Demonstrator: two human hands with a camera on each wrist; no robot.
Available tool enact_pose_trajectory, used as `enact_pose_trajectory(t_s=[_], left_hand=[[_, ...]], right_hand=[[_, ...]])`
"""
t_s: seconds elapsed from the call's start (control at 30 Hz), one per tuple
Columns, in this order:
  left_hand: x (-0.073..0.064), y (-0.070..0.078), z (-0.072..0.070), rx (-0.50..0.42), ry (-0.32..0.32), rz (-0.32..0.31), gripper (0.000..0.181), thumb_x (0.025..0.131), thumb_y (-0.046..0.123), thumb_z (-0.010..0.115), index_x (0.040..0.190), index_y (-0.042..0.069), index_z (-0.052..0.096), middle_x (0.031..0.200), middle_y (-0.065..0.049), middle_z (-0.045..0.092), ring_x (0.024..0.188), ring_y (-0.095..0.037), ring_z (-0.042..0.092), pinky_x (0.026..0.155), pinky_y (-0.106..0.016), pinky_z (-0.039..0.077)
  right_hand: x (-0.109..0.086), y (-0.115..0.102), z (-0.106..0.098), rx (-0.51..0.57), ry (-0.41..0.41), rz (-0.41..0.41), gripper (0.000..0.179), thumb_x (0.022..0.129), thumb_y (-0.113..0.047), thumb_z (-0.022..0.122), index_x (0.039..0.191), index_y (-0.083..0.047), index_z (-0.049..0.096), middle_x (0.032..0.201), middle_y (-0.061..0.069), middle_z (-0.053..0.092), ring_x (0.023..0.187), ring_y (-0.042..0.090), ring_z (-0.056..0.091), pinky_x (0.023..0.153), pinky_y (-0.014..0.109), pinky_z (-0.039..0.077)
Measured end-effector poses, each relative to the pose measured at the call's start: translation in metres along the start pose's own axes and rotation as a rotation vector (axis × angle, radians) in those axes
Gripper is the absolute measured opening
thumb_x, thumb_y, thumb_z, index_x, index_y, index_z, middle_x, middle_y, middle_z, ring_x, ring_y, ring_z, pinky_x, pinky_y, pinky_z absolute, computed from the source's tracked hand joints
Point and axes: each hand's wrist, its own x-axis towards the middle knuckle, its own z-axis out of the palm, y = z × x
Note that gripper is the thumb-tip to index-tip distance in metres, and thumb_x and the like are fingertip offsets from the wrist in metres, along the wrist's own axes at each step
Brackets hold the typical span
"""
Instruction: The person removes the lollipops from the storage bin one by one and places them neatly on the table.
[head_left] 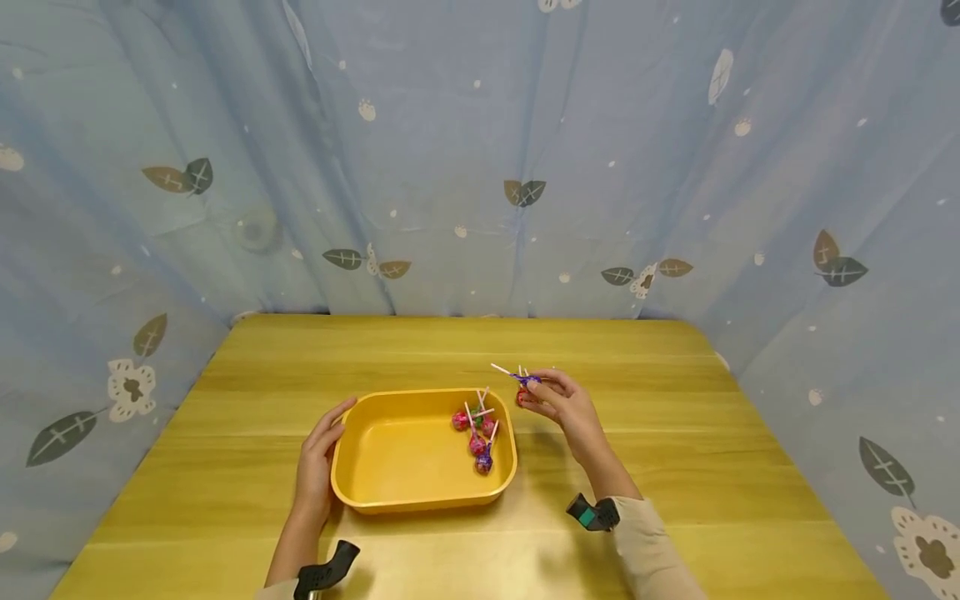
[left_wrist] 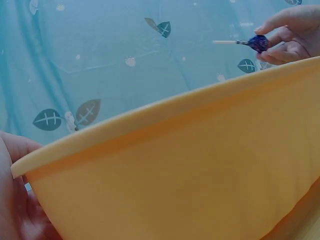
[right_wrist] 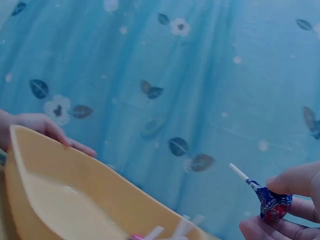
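Note:
My right hand pinches a purple-wrapped lollipop between thumb and fingers, to the right of the yellow tray. Its white stick points left. Below it in the head view shows a red lollipop, partly covered by the hand, with more white sticks beside it. My left hand rests along the tray's left side, fingers extended against the rim at the far left corner. Inside the tray's right end lie several lollipops, among them a pink one and a purple one.
A wooden table lies under the tray, longer to the right. Behind and at both sides hangs a blue curtain with leaf and flower prints, close to the table's far edge.

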Motion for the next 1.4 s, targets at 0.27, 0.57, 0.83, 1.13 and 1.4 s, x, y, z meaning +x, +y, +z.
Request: enact_pose_trajectory(t_s=[0.27, 0.57, 0.83, 1.13, 1.4], left_hand=[[0.0, -0.001, -0.001, 0.006, -0.023, 0.025, 0.045, 0.107, 0.021, 0.033, 0.147, 0.002, 0.037, 0.142, -0.007, 0.043, 0.126, -0.023, 0.047, 0.098, -0.03, 0.044], [-0.002, -0.003, -0.005, -0.019, -0.027, -0.002, 0.046, 0.107, 0.021, 0.034, 0.147, 0.001, 0.035, 0.14, -0.006, 0.046, 0.125, -0.022, 0.048, 0.098, -0.032, 0.045], [-0.003, -0.003, -0.006, -0.025, -0.02, -0.007, 0.046, 0.107, 0.021, 0.034, 0.148, 0.0, 0.035, 0.137, -0.003, 0.049, 0.122, -0.02, 0.051, 0.097, -0.032, 0.046], [-0.001, -0.003, -0.005, -0.009, -0.018, -0.011, 0.046, 0.107, 0.023, 0.035, 0.147, 0.003, 0.037, 0.137, -0.006, 0.049, 0.122, -0.023, 0.051, 0.095, -0.032, 0.047], [-0.002, -0.003, -0.005, -0.004, -0.012, -0.009, 0.045, 0.106, 0.023, 0.035, 0.147, 0.003, 0.038, 0.137, -0.003, 0.049, 0.122, -0.021, 0.051, 0.096, -0.031, 0.046]], right_hand=[[0.001, 0.0, -0.035, -0.052, 0.159, -0.014, 0.04, 0.092, -0.019, 0.067, 0.12, 0.007, 0.054, 0.11, 0.021, 0.06, 0.103, 0.033, 0.061, 0.094, 0.05, 0.046], [0.013, 0.033, -0.059, -0.085, 0.423, -0.019, 0.033, 0.091, -0.018, 0.069, 0.11, 0.008, 0.059, 0.093, 0.01, 0.066, 0.093, 0.031, 0.064, 0.082, 0.039, 0.054], [0.023, 0.059, -0.071, -0.24, 0.575, -0.057, 0.032, 0.091, -0.024, 0.068, 0.107, 0.003, 0.061, 0.093, 0.017, 0.066, 0.07, 0.018, 0.063, 0.053, 0.023, 0.052], [0.028, 0.065, -0.078, -0.486, 0.585, -0.11, 0.028, 0.091, -0.028, 0.068, 0.1, -0.001, 0.065, 0.087, 0.014, 0.068, 0.063, 0.019, 0.058, 0.043, 0.024, 0.045], [0.03, 0.077, -0.075, -0.585, 0.633, -0.222, 0.026, 0.089, -0.029, 0.071, 0.092, -0.004, 0.067, 0.079, 0.01, 0.069, 0.059, 0.018, 0.058, 0.045, 0.026, 0.048]])
